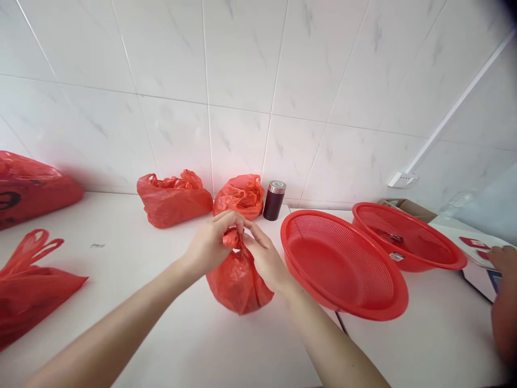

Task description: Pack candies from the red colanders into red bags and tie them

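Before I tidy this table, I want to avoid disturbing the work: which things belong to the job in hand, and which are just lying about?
In the job:
red bag, its top held by the left hand and right hand

Probably just lying about:
dark flask
front basket
back basket
cardboard box
four other red bags (untouched; may belong)

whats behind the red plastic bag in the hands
Behind the held bag is another crumpled red plastic bag, beside a dark, silver-topped cylinder. The left hand partly covers the rear bag's base.
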{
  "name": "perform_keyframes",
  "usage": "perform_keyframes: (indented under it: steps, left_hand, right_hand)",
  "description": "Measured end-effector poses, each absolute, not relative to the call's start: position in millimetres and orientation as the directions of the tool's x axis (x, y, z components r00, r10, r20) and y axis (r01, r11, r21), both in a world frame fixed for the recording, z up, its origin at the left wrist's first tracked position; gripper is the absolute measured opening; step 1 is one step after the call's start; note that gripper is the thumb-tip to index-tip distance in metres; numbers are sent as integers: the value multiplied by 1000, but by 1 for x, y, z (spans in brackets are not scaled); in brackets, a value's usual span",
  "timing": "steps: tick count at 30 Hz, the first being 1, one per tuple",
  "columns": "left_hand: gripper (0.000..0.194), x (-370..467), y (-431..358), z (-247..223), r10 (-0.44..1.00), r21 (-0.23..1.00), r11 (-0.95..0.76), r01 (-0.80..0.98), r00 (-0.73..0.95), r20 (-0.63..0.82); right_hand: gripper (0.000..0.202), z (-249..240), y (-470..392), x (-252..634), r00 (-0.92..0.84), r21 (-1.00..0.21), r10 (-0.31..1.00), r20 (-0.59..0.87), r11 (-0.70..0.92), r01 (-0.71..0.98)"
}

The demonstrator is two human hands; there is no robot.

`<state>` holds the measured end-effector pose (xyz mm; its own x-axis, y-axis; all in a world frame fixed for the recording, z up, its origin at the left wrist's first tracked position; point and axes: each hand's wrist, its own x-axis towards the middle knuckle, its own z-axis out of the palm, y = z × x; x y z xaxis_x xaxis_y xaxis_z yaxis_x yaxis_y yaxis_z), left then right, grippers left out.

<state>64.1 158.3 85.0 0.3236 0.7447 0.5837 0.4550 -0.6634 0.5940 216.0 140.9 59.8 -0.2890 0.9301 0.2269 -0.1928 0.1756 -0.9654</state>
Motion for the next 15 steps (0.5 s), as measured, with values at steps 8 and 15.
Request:
perform_keyframes:
  steps: [8, 15]
  left_hand:
    - [30, 49, 133, 63, 799, 613, -592, 523, 282, 531]
    - [41, 2, 101, 19, 949, 748, -188, 636, -77, 304]
  right_hand:
    - [23, 63, 126, 227, -324, -960, 921, 217, 141, -242]
    - [34, 19, 138, 216, -47, -868, 996, 73, 41, -495]
